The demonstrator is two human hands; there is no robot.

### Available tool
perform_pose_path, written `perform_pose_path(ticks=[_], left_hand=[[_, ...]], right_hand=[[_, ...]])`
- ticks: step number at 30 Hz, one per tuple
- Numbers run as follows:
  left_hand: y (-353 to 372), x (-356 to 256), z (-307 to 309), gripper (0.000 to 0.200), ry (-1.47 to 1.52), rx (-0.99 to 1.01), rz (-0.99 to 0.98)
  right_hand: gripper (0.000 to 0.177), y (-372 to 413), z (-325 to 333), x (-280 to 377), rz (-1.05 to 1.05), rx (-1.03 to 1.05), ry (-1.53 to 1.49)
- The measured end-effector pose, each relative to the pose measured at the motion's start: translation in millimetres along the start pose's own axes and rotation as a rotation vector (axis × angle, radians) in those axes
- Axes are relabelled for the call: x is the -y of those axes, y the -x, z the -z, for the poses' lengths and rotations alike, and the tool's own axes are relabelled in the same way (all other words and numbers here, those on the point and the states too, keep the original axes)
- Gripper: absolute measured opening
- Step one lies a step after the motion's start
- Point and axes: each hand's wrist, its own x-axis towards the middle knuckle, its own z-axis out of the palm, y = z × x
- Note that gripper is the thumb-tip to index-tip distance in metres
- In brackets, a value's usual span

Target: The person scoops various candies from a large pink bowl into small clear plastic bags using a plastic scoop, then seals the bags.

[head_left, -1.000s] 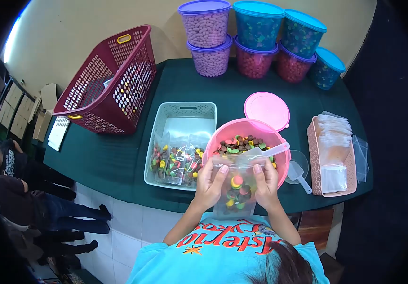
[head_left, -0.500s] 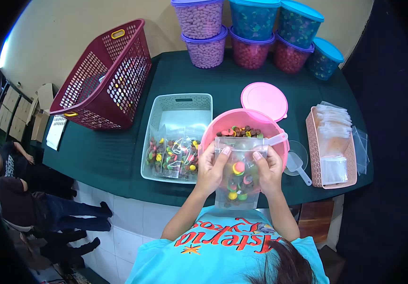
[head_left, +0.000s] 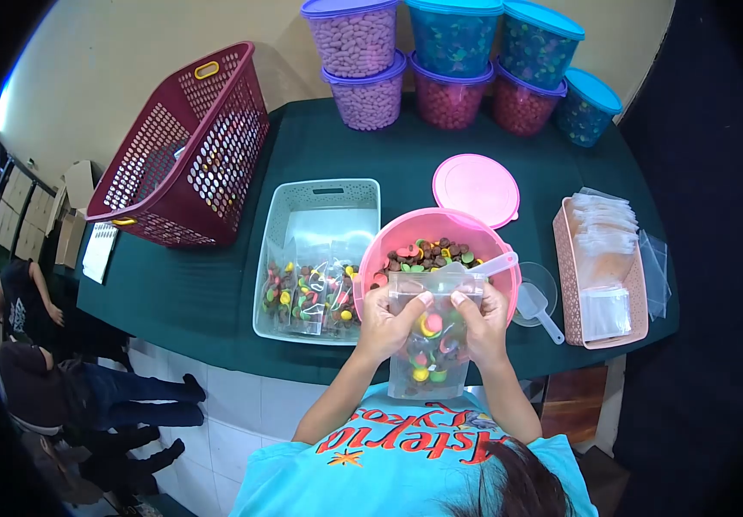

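Note:
A clear pouch (head_left: 427,349) with colourful candies in its lower part hangs upright between my hands. My left hand (head_left: 389,322) is closed on its upper left side, thumb on the front. My right hand (head_left: 482,322) grips the upper right side the same way. Just beyond them is a pink bowl (head_left: 371,258) of brown, yellow, green and pink candies, with a pink-handled scoop (head_left: 496,264) in it. To the left, a pale green basket (head_left: 272,207) holds several filled pouches (head_left: 307,297).
A peach basket (head_left: 571,284) of empty pouches stands right, beside a clear scoop (head_left: 544,320). A pink lid (head_left: 476,189) lies behind the bowl. Candy tubs (head_left: 445,95) line the back. A maroon basket (head_left: 190,155) stands back left. Other people (head_left: 87,392) are at far left.
Both hands and the pouch have moved slightly down in the view, towards the body. The thumbs now sit closer together near the pouch's top. More of the bowl's candies show.

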Motion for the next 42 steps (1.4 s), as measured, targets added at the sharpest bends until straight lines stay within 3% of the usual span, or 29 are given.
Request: perform_pose_path(ticks=[7, 14, 20, 22, 32, 34, 36, 40, 42], left_hand=[[-1.8, -0.3, -1.2, 0.011, 0.049, 0.031, -0.029], [-3.3, 0.5, -2.3, 0.021, -0.065, 0.113, -0.085], [-3.2, 1.0, 1.0, 0.020, -0.044, 0.107, 0.038], [-3.2, 5.6, 2.6, 0.020, -0.091, 0.083, -0.007], [18.8, -8.4, 3.0, 0.014, -0.086, 0.045, -0.173], [28.1, -21.2, 5.1, 0.013, -0.199, 0.124, -0.212], [35.4, -18.4, 5.5, 0.013, -0.188, 0.101, -0.211], [49.0, -21.1, 4.0, 0.012, -0.274, 0.068, -0.187], [55.3, -27.2, 2.9, 0.009, -0.307, 0.057, -0.206]], right_hand=[[0.011, -0.4, -3.0, 8.8, -0.118, 0.021, 0.078], [0.008, 0.8, -1.5, 4.7, 0.026, 0.074, 0.163], [0.008, 1.5, -4.9, 6.7, -0.086, 0.047, 0.087], [0.008, -1.0, -4.9, 2.3, 0.031, 0.015, 0.148], [0.012, 11.1, 4.5, 19.3, 0.019, 0.209, 0.396], [0.012, 14.2, 12.0, 25.2, 0.004, 0.242, 0.378], [0.011, 17.3, 18.1, 30.9, 0.094, 0.293, 0.395], [0.007, 22.9, 34.9, 38.5, 0.012, 0.311, 0.443], [0.006, 22.9, 37.9, 44.6, 0.098, 0.340, 0.487]])
